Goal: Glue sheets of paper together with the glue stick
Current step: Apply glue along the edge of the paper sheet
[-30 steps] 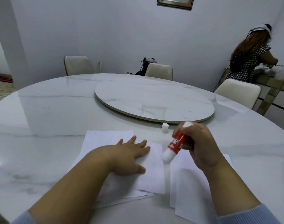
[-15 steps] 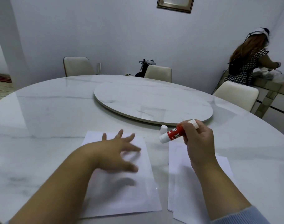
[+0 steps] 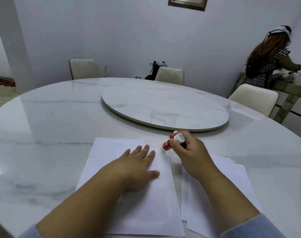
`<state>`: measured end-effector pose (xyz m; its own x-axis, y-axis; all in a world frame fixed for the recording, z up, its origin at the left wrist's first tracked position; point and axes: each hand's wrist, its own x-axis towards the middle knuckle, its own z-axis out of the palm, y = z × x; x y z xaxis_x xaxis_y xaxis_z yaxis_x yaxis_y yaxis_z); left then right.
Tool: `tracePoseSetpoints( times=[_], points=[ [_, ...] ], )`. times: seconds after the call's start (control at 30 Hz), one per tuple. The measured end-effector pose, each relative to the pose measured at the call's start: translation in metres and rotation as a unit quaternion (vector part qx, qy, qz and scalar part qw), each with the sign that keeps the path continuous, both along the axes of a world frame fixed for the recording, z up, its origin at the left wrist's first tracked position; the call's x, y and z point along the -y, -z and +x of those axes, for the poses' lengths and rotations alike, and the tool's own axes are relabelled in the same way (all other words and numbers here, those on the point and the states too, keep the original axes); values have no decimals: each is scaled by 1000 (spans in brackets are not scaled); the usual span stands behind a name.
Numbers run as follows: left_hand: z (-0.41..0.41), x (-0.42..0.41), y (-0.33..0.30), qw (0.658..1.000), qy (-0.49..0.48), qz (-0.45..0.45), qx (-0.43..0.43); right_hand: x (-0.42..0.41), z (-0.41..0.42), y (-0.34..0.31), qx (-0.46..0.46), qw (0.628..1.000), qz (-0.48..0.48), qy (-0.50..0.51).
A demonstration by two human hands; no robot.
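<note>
A white sheet lies on top of other sheets on the marble table in front of me. My left hand rests flat on it, fingers spread. My right hand holds a red glue stick with a white end knob. The stick is tilted, with its tip down at the sheet's far right corner. A second stack of white sheets lies to the right, partly under my right forearm.
A round marble turntable sits in the middle of the table, just beyond the papers. Cream chairs stand around the far side. A person stands at a counter at the back right.
My left hand has come down flat on the left sheet. My right hand has turned the glue stick from pointing left in the air to tip down at the sheet's corner.
</note>
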<state>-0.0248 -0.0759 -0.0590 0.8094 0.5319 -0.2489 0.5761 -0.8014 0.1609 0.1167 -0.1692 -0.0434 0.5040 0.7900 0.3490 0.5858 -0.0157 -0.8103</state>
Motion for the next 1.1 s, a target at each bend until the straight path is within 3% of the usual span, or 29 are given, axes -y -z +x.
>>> tracePoseSetpoints(
  times=[0.23, 0.37, 0.67, 0.77, 0.87, 0.97, 1.03, 1.1],
  points=[
    [2, -1, 0, 1000, 3, 2, -6, 7, 1, -8, -6, 999, -30, -21],
    [3, -2, 1, 1000, 5, 5, -7, 17, -1, -15, 8, 994, -60, -94],
    [2, 0, 0, 1000, -1, -12, 14, 32, -7, -32, -77, 901, -276, -326],
    [1, 0, -4, 1000, 10, -18, 12, 34, -4, -34, -126, 888, -242, -369],
    [-8, -6, -16, 996, 77, -33, -6, 28, 6, -31, -269, 926, -12, -265],
    [-14, -11, -22, 993, 73, -62, 69, 21, 17, -26, -367, 911, 174, -78],
    [-9, -8, -19, 994, 22, -19, 101, 18, 22, -24, -336, 923, 180, 44],
    [-3, -2, -14, 999, -3, 6, 47, 15, 25, -21, -274, 941, 148, 134]
  ],
)
